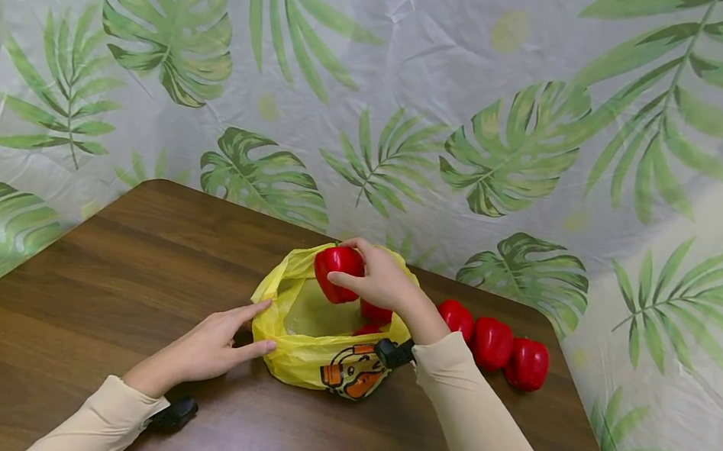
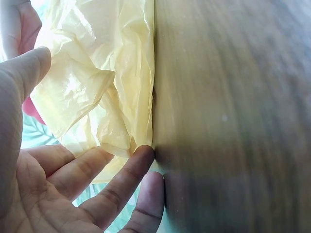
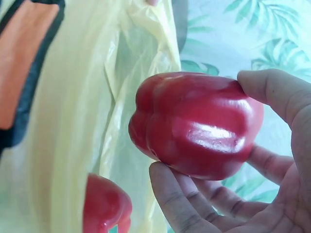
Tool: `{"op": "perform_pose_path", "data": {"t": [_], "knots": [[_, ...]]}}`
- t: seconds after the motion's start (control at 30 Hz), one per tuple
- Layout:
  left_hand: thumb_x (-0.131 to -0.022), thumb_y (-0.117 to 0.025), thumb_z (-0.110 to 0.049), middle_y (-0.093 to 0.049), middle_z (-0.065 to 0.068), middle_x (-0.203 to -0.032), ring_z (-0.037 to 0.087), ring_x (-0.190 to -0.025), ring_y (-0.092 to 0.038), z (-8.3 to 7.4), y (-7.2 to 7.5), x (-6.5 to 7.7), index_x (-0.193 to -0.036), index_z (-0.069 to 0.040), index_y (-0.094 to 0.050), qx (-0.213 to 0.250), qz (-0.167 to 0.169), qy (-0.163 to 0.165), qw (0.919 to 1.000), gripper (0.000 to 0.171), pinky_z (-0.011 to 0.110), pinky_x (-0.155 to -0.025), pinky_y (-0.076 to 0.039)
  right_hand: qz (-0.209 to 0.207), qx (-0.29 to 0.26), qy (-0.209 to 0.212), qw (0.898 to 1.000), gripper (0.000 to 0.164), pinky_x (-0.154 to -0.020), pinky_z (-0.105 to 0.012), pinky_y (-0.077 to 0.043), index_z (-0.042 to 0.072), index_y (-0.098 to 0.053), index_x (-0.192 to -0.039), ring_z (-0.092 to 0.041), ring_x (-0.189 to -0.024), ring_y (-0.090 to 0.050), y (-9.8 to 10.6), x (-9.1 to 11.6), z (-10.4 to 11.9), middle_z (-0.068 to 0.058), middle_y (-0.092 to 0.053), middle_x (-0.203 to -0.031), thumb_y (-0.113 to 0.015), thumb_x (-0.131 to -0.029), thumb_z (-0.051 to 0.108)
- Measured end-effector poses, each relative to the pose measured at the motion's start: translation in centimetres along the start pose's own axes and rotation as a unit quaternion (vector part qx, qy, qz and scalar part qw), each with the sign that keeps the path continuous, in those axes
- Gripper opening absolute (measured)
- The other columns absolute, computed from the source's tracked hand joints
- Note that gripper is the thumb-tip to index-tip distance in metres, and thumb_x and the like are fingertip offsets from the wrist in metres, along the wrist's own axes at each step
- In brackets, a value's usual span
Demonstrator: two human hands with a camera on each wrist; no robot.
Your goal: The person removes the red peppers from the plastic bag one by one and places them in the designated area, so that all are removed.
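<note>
A glossy red bell pepper [image 3: 194,124] is gripped by my right hand [image 1: 378,278], thumb on one side and fingers on the other, over the mouth of a yellow plastic bag [image 1: 308,360]. Inside the bag more red peppers show, one of them [image 3: 107,204] partly hidden by the bag's wall in the right wrist view. My left hand [image 1: 206,346] rests against the bag's left side with fingers spread and fairly straight. In the left wrist view its fingertips [image 2: 146,155] touch the crinkled plastic near the tabletop.
Three red peppers [image 1: 492,344] stand in a row on the brown wooden table [image 1: 191,255], right of the bag and beyond the right forearm. The table's back edge runs close behind the bag. A leaf-patterned curtain [image 1: 392,106] hangs behind it.
</note>
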State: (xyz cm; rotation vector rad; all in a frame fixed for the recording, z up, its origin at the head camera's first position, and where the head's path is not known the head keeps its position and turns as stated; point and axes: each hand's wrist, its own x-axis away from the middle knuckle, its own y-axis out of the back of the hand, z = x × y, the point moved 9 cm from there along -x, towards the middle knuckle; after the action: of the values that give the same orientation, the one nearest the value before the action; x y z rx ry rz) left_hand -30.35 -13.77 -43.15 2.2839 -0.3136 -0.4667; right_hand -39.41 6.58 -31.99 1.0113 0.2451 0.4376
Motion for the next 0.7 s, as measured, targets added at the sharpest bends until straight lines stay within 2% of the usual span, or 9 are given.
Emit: {"op": "perform_pose_path", "data": {"t": [0.17, 0.33, 0.57, 0.7], "knots": [[-0.104, -0.068, -0.051, -0.069, 0.014, -0.144, 0.027, -0.126, -0.067, 0.1, -0.2, 0.1, -0.164, -0.006, -0.044, 0.003, 0.001, 0.002, 1.0, 0.079, 0.04, -0.092, -0.058, -0.006, -0.002, -0.006, 1.0, 0.063, -0.1, -0.048, -0.06, 0.014, -0.051, -0.156, -0.033, -0.126, -0.063, 0.4, 1.0, -0.2, -0.016, -0.063, -0.146, -0.072, -0.102, 0.039], [-0.104, -0.068, -0.05, -0.071, 0.012, -0.14, 0.026, -0.124, -0.068, -0.1, 0.0, 0.2, -0.163, -0.006, -0.045, 0.003, -0.002, -0.002, 1.0, 0.078, 0.04, -0.092, -0.058, -0.017, -0.008, -0.01, 1.0, 0.064, -0.1, -0.049, -0.06, 0.016, -0.05, -0.157, -0.035, -0.128, -0.062, 0.9, 2.0, -0.5, -0.016, -0.06, -0.148, -0.072, -0.102, 0.04], [-0.105, -0.067, -0.051, -0.068, 0.015, -0.145, 0.029, -0.128, -0.068, -0.1, 0.0, 0.2, -0.164, -0.006, -0.043, 0.006, 0.006, 0.002, 1.0, 0.079, 0.041, -0.091, -0.059, -0.022, -0.038, -0.018, 0.999, 0.063, -0.091, -0.046, -0.063, 0.019, -0.045, -0.153, -0.034, -0.115, -0.07, 1.5, 3.3, -1.5, -0.016, -0.065, -0.139, -0.073, -0.102, 0.041], [-0.105, -0.067, -0.051, -0.064, 0.018, -0.15, 0.032, -0.132, -0.066, -0.1, 0.0, 0.1, -0.165, -0.005, -0.042, 0.006, 0.004, 0.0, 1.0, 0.079, 0.043, -0.092, -0.06, -0.023, -0.039, -0.029, 0.999, 0.061, -0.089, -0.046, -0.063, 0.019, -0.045, -0.151, -0.036, -0.117, -0.071, 2.0, 4.1, -2.2, -0.018, -0.065, -0.138, -0.073, -0.102, 0.044]]}}
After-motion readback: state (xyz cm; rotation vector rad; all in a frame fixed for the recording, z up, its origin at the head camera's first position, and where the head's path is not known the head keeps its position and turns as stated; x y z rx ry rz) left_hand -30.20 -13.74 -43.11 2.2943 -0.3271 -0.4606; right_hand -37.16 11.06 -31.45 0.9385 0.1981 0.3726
